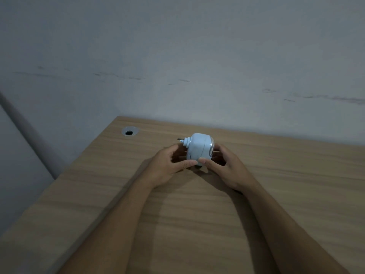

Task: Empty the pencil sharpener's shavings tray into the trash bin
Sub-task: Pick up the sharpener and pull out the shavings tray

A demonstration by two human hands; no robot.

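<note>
Light wood-grain desk (256, 194), left hand (167, 165) and right hand (227, 167) each with grip closed around small white hard-plastic pencil sharpener (199, 148) near the back edge: likely light, rigid, slick, so pinch body, pull clear tray end.

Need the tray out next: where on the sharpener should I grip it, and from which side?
Brace the pale body of the sharpener with the left hand; its spindle end points left. Probably pull with the right hand from the right, at the clear curved section. Whether that is the tray cannot be told.
</note>
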